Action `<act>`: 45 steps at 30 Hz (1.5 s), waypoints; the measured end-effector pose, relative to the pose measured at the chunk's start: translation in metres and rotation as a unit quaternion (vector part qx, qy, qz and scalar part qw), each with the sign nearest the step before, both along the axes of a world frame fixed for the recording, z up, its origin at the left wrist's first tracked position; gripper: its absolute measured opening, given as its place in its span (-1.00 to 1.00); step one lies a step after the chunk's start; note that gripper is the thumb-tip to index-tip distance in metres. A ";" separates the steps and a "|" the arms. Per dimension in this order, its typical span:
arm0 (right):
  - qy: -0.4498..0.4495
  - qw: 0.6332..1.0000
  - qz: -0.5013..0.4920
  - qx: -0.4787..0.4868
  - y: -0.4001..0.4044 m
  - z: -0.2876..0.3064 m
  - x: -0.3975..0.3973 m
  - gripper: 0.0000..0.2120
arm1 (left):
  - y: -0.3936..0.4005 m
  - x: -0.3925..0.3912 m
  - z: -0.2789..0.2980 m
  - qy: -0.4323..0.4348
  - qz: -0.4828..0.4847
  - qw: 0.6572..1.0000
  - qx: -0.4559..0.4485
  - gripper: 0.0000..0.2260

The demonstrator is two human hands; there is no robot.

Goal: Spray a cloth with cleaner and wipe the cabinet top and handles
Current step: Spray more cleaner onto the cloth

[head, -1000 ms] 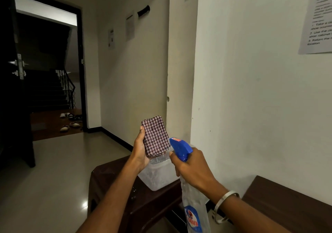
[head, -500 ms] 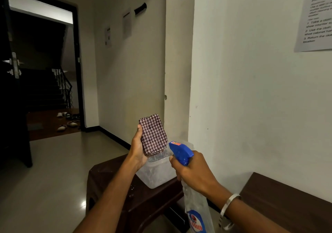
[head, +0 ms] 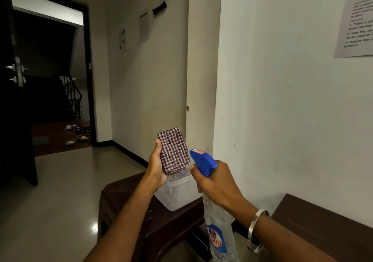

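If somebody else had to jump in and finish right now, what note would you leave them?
Left hand: holds the folded checked cloth upright, over the clear tub on the dark stool.
Right hand: grips the spray bottle, blue nozzle aimed at the cloth from close by.
Done: cloth and cleaner picked up. Whether the cloth is wet yet, I can't tell.
Left: spray the cloth, then wipe the cabinet top, lower right, and its handles, which are out of view.

Clear tub [head: 177,196] on dark stool [head: 125,199] (sandals [head: 77,133] beyond).
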State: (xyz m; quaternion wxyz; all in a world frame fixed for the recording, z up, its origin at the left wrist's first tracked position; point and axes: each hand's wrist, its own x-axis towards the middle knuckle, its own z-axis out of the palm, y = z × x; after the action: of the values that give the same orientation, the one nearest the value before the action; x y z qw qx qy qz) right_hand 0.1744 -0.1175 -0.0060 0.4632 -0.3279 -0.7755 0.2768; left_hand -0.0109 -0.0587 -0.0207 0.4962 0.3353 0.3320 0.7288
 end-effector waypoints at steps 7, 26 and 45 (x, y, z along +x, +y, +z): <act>-0.028 0.999 -0.015 0.009 0.013 0.014 -0.001 -0.89 | -0.004 0.000 0.003 0.010 -0.002 1.000 -0.004 -0.53; 0.069 0.987 -0.011 0.143 0.110 0.177 -0.031 -0.67 | 0.003 -0.027 0.002 0.050 0.080 0.995 0.019 -0.56; -0.066 0.997 0.033 -0.001 0.206 0.086 -0.042 -0.64 | 0.006 -0.025 -0.004 0.066 0.079 0.994 0.035 -0.53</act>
State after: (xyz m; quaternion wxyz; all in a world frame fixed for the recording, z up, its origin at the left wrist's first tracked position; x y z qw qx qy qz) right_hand 0.1323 0.0888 0.0795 0.4012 -0.3197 -0.8146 0.2707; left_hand -0.0358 -0.0530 -0.0248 0.4022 0.3725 0.3635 0.7532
